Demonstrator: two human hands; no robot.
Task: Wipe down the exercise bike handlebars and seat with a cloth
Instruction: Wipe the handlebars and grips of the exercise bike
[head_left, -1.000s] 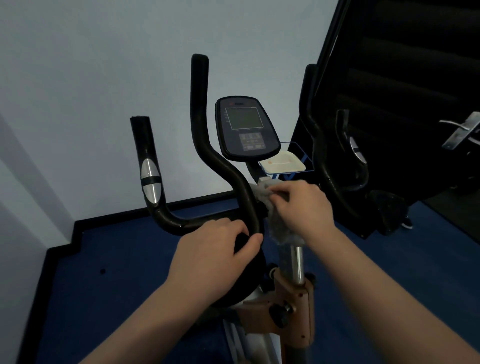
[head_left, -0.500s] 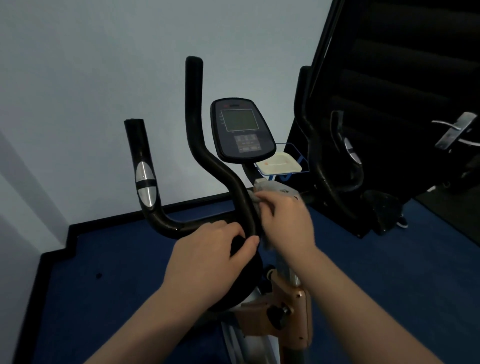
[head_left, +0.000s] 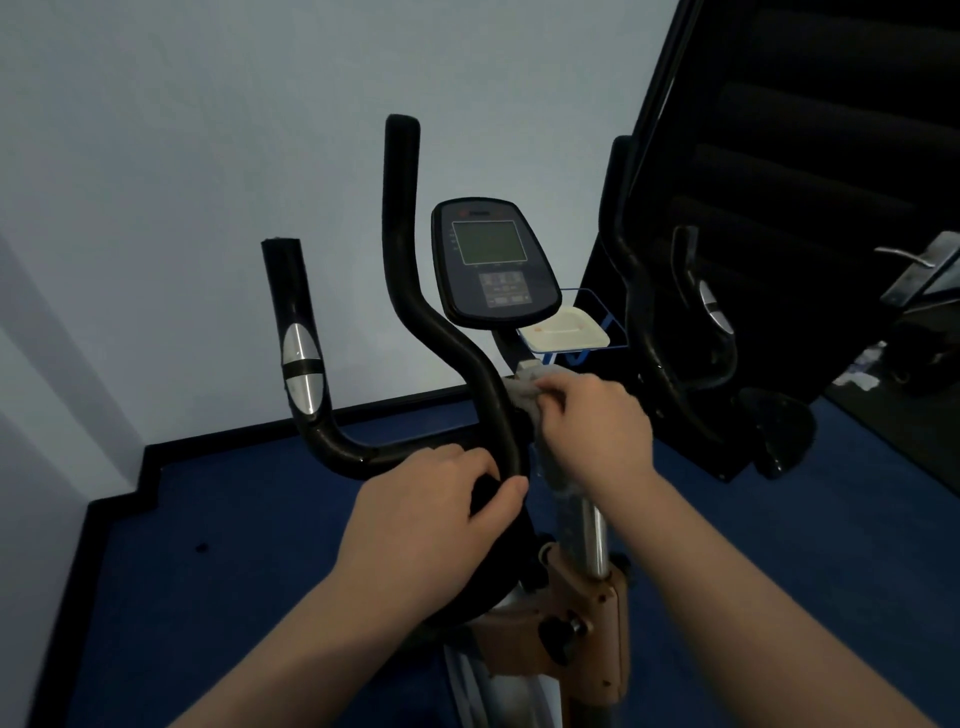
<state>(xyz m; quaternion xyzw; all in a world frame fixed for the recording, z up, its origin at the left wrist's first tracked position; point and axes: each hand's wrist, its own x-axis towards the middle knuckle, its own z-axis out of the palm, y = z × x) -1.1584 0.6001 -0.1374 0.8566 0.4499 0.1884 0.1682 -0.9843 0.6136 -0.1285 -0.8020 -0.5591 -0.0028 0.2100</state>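
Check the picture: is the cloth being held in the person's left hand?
No: the right hand grips the cloth at the handlebar's centre, while the left hand holds the black handlebar.

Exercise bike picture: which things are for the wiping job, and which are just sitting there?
For the job:
handlebars
cloth, gripped by the right hand
left hand, gripping the bar

Just there:
console
white tray
blue floor
door handle
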